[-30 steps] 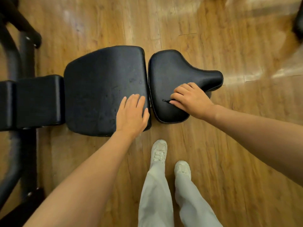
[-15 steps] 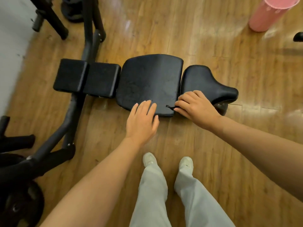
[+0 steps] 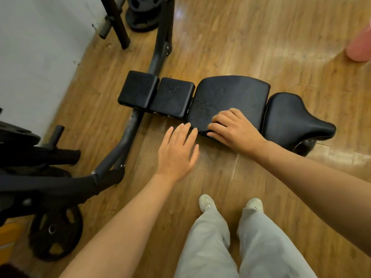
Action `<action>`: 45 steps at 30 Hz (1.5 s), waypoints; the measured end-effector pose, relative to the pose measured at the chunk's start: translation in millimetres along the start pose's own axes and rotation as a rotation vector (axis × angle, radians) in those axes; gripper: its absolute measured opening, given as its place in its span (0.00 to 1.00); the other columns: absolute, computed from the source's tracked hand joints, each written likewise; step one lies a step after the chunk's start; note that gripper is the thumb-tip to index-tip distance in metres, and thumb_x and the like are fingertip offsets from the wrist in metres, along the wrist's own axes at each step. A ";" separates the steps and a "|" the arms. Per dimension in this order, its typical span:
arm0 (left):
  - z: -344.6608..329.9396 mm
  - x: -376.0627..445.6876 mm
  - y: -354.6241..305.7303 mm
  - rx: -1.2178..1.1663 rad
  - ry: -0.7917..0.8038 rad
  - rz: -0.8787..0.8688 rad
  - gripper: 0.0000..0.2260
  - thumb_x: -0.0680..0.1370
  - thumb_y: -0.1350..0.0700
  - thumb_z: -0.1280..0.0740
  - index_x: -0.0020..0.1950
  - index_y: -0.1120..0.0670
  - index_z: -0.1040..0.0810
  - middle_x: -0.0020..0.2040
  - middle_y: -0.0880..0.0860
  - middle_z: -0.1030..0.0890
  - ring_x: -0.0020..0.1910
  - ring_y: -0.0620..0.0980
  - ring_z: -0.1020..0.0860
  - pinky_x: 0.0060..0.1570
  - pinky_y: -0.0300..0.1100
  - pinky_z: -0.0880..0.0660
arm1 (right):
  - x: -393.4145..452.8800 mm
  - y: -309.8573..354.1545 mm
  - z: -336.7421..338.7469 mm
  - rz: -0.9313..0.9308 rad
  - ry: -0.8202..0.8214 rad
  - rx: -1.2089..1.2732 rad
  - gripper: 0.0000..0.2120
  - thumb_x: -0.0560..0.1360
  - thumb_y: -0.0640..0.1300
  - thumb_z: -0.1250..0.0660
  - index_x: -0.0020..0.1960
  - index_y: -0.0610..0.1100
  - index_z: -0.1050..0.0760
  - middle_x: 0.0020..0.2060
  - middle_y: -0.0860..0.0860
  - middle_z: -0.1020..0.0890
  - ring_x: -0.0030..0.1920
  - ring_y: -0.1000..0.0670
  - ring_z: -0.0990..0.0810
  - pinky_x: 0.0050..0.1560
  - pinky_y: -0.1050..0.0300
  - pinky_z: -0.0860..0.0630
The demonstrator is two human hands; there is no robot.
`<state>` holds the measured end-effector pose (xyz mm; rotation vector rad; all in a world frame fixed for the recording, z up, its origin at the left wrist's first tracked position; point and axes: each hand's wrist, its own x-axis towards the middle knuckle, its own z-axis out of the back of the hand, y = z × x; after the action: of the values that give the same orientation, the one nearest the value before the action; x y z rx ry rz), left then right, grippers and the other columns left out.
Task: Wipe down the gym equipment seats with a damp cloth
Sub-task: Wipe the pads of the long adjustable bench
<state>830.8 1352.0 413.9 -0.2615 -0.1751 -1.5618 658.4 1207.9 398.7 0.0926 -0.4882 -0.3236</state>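
Observation:
A low black bench lies across the wooden floor. It has a saddle-shaped seat (image 3: 291,115) at the right, a large middle pad (image 3: 230,93) and two small square pads (image 3: 172,97) at the left. My right hand (image 3: 234,129) rests on the front edge of the middle pad with its fingers curled over a dark cloth (image 3: 202,132), of which only a small scrap shows. My left hand (image 3: 176,153) is flat with straight fingers, just off the pad's front left corner, fingertips at its edge, holding nothing.
The bench's dark steel frame tube (image 3: 124,141) runs down-left to a weight plate (image 3: 56,231) and a loaded bar. More plates (image 3: 142,15) and a rack leg stand at the top by the grey wall (image 3: 30,47). A pink roller (image 3: 359,45) is at the right edge. My shoes (image 3: 206,203) are below the bench.
My right hand moved left with the cloth from the saddle seat onto the middle pad's front edge. My left hand slid off that pad to its front left corner. The view pulled back.

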 end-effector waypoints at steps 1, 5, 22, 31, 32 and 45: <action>7.5 -3.9 8.4 0.008 -0.001 0.010 0.19 0.80 0.52 0.38 0.66 0.60 0.22 0.65 0.60 0.21 0.65 0.58 0.23 0.67 0.57 0.28 | 11.1 8.5 -2.0 -0.003 -0.007 0.016 0.16 0.84 0.51 0.41 0.52 0.42 0.20 0.48 0.45 0.19 0.50 0.42 0.20 0.51 0.47 0.27; 30.5 -13.9 33.4 0.007 -0.022 0.108 0.19 0.81 0.52 0.39 0.68 0.59 0.24 0.67 0.60 0.23 0.67 0.58 0.24 0.68 0.57 0.29 | 48.6 35.7 -2.8 -0.033 -0.073 0.089 0.15 0.84 0.50 0.40 0.53 0.41 0.19 0.49 0.45 0.19 0.50 0.42 0.20 0.51 0.47 0.27; 22.0 42.7 113.0 0.020 -0.209 0.393 0.19 0.81 0.53 0.37 0.69 0.60 0.25 0.68 0.60 0.24 0.70 0.57 0.27 0.73 0.55 0.34 | 135.5 4.6 -60.6 -0.146 -0.166 0.361 0.14 0.83 0.47 0.37 0.56 0.39 0.18 0.51 0.44 0.18 0.53 0.42 0.21 0.54 0.47 0.27; -58.3 49.8 180.3 -0.046 -0.212 0.531 0.19 0.81 0.52 0.38 0.69 0.60 0.25 0.68 0.58 0.23 0.70 0.55 0.27 0.73 0.55 0.34 | 170.6 1.8 -156.0 -0.295 -0.153 0.434 0.14 0.83 0.48 0.37 0.56 0.38 0.18 0.51 0.44 0.18 0.54 0.44 0.21 0.59 0.51 0.30; -71.8 46.3 192.8 -0.055 -0.210 0.542 0.19 0.81 0.52 0.38 0.69 0.59 0.25 0.68 0.58 0.23 0.69 0.55 0.26 0.73 0.54 0.34 | 173.2 4.6 -171.8 -0.308 -0.148 0.440 0.15 0.82 0.48 0.37 0.56 0.38 0.18 0.51 0.44 0.18 0.54 0.43 0.21 0.60 0.52 0.31; -307.4 -17.2 384.7 0.002 -0.293 0.523 0.20 0.81 0.54 0.37 0.70 0.61 0.26 0.69 0.60 0.24 0.70 0.57 0.27 0.74 0.55 0.35 | 216.4 3.3 -458.5 -0.135 -0.114 0.400 0.14 0.82 0.46 0.36 0.58 0.38 0.19 0.53 0.43 0.19 0.56 0.43 0.22 0.60 0.49 0.31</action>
<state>1198.0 1280.5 93.3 -0.4925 -0.3097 -0.9999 1057.4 1145.1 92.1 0.4996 -0.6565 -0.3607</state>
